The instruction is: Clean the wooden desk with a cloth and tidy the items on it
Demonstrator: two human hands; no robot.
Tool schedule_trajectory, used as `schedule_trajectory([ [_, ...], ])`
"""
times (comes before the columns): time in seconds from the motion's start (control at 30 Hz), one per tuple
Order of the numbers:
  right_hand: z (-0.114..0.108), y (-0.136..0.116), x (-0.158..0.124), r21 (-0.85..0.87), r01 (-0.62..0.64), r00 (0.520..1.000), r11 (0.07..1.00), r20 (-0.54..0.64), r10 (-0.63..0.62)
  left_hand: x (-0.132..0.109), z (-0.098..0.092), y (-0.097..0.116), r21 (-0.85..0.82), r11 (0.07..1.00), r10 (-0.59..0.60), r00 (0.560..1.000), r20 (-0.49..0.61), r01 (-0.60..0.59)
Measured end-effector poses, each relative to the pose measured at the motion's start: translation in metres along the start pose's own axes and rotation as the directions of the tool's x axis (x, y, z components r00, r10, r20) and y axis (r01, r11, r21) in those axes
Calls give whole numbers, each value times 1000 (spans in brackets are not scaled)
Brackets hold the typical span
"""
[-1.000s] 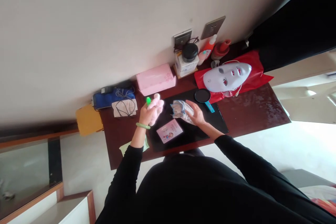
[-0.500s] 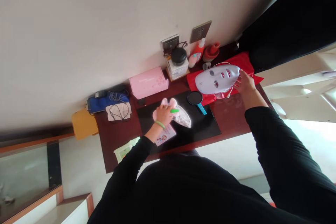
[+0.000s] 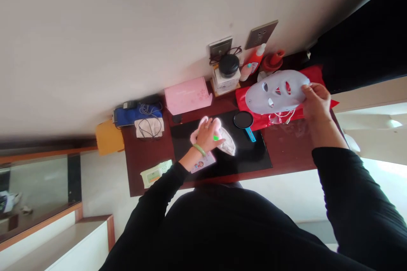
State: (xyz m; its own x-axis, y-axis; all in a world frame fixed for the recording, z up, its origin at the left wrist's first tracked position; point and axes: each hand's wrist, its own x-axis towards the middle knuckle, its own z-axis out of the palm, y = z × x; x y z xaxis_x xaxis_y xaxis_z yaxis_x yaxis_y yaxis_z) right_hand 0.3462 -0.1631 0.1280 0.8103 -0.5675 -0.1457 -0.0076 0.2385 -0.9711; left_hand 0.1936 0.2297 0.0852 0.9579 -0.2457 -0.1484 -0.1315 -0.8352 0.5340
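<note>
My right hand (image 3: 317, 99) pinches the chin end of a white face mask (image 3: 280, 92) with eye, nose and mouth openings. The mask lies sideways, tilted up over a shiny red bag (image 3: 259, 123). On the black mat (image 3: 244, 156), my left hand (image 3: 208, 135) rests over a pink plush item with rounded ears (image 3: 216, 124), its thumb spread away from the fingers. A small bright green object (image 3: 216, 138) shows under that palm. Beside it lie a whitish curved cloth piece (image 3: 229, 144) and a pink printed packet (image 3: 205, 163). A round black-faced item with a blue handle (image 3: 243, 120) lies between the hands.
Along the wall stand a pink box (image 3: 187, 95), a white box (image 3: 225, 82) with a black round lid on top, an orange-red bottle (image 3: 256, 60) and a red pot (image 3: 270, 63). A blue case (image 3: 136, 115) with cables and a green wipes pack (image 3: 155, 173) lie left.
My right hand has closed on the mask's chin end and raised it slightly. My left thumb has spread outward, and less of the green object shows. The view has shifted.
</note>
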Motion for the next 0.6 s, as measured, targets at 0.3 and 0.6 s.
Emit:
schedule_trajectory([
  [0.3, 18, -53, -130, 250, 130, 934, 960, 295, -203, 1, -34, 63, -959, 252, -220, 973, 75, 131],
  [0.6, 147, 12, -219, 290, -147, 878, 946, 478, -10, -57, -113, -8, -970, 243, -581, 796, -170, -30],
])
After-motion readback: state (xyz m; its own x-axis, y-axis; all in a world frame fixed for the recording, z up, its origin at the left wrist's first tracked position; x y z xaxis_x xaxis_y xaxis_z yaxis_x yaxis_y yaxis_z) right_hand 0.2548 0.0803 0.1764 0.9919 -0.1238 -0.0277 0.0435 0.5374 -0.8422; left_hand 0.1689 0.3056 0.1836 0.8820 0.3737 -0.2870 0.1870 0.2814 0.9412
